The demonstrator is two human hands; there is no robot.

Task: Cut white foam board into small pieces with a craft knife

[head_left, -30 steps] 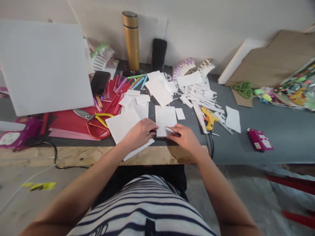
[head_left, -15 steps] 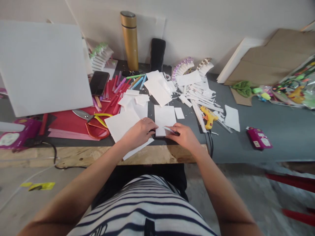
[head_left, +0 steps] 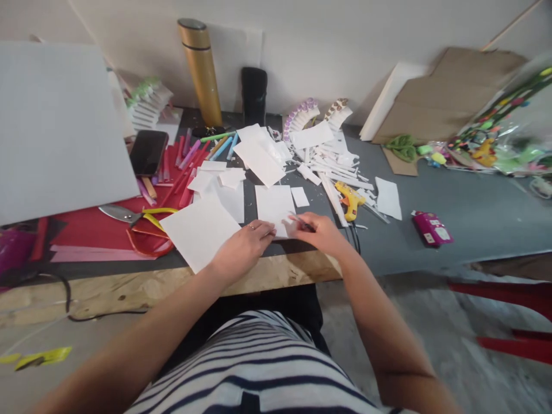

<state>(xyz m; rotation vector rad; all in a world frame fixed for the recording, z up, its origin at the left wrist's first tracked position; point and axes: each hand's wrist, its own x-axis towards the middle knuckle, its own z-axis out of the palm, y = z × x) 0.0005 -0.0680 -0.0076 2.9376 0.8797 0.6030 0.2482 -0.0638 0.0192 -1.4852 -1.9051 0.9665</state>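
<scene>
Presently, both hands are found at the near edge of the table (head_left: 474, 224), over a white rectangular piece (head_left: 275, 208) that lies flat on the grey surface. The left hand (head_left: 244, 248) is laid on the piece's near left corner, fingers curled loosely downward with the fingertips pressed on or just beside the edge; nothing is seen to be grasped in it. A ring is noted on one finger. The right hand (head_left: 321, 234) is closed around a thin dark tool (head_left: 301, 223), held like a pen, with its tip brought to the near right edge of the white piece. Whether the tip actually touches the piece cannot be told.

A larger white sheet (head_left: 199, 231) is recorded just left of the left hand, tilted, with its near corner at the table's wooden edge. A small white square (head_left: 300, 196) lies just beside the piece on its right. Further right, a yellow glue gun (head_left: 347, 199) is observed among a heap of white strips (head_left: 332, 164). A pink packet (head_left: 431, 228) rests well apart on the right.

To the left, scissors (head_left: 129, 214) with yellow handles are seen on red sheets (head_left: 86, 227), with coloured pens (head_left: 194, 155) and a black phone (head_left: 149, 152) beyond. A gold flask (head_left: 200, 69) and a black upright object (head_left: 254, 95) stand at the wall. A large white board (head_left: 56, 126) fills the left of the view.
</scene>
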